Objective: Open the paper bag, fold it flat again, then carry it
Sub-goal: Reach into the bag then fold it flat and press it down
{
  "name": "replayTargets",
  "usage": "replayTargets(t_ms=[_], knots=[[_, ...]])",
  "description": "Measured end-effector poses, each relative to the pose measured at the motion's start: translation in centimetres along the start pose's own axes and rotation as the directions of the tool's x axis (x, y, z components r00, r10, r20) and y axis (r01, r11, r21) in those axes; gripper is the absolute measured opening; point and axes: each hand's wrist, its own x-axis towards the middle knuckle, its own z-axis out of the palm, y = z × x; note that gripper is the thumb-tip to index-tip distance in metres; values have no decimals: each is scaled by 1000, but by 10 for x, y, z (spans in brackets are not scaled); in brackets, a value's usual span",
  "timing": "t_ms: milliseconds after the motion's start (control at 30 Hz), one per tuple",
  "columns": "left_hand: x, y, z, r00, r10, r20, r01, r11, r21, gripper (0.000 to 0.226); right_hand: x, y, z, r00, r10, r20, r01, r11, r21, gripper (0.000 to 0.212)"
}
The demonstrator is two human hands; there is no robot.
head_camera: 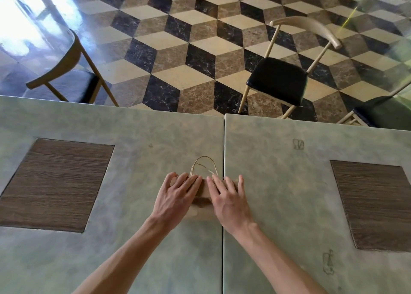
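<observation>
A small brown paper bag [202, 201] lies flat on the table, across the seam between two tabletops. Its twine handles [204, 166] loop out past the far edge. My left hand [175, 199] rests palm down on the bag's left half with the fingers spread. My right hand [229, 199] presses palm down on the right half, fingers spread too. Both hands cover most of the bag; only a strip between them and its near edge show.
Two grey-green tabletops [155, 138] meet at a seam [223, 249], each with a dark wood inlay [53, 185]. Beyond the far edge stand chairs [278, 80] with black seats on a patterned marble floor [189, 38].
</observation>
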Motion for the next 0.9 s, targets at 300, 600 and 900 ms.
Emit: replayTargets(t_ms=[300,600,900], knots=[[-12,1,-2,964,-78,256,112,986,-123,65,-11,9,2,991,-66,117,37,971,234,69],[-6,33,16,797,-595,100,603,786,-132,71,-7,-16,18,934,345,-97,-332,934,129,59],[-19,23,3,379,-853,360,828,139,-543,52,-22,-8,28,745,667,-20,-598,681,422,66]])
